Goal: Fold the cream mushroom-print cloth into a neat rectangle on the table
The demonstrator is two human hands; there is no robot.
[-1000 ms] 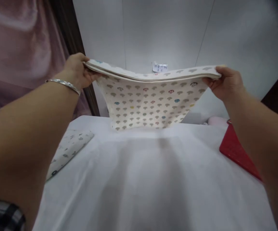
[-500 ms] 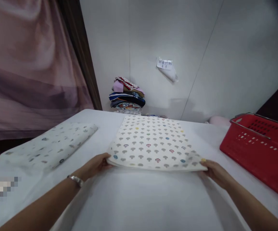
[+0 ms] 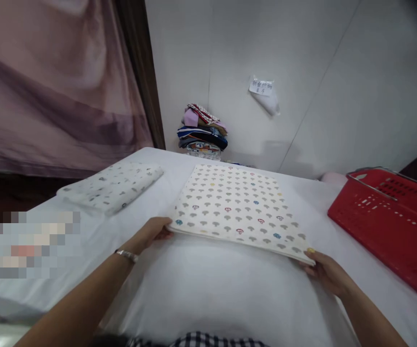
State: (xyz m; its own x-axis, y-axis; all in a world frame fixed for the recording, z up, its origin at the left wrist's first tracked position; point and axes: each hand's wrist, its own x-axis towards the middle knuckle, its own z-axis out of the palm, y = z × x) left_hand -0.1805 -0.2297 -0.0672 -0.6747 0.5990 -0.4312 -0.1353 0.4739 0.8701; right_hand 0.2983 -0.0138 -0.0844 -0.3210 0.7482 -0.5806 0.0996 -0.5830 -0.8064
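A white cloth with rows of grey, red, blue and yellow mushroom prints point(image 3: 233, 207) lies folded flat on the white-covered table point(image 3: 237, 294). My left hand point(image 3: 157, 230) pinches its near left corner, thumb on top and fingers beneath. At the near right corner my right hand point(image 3: 326, 270) grips the cloth the same way. Between the hands the near edge is stretched straight, and its layers show along the edge. A bracelet circles my left wrist.
Another folded white printed cloth point(image 3: 112, 187) lies on the table at left. A red plastic basket point(image 3: 385, 226) with a metal handle stands at right. Behind the table rises a stack of folded fabrics point(image 3: 203, 132) against the wall. A pink curtain point(image 3: 49, 86) hangs at far left.
The camera view has tilted downward and turned slightly left. Both hands keep hold of the mushroom-print cloth; its near edge now slants lower toward the right hand.
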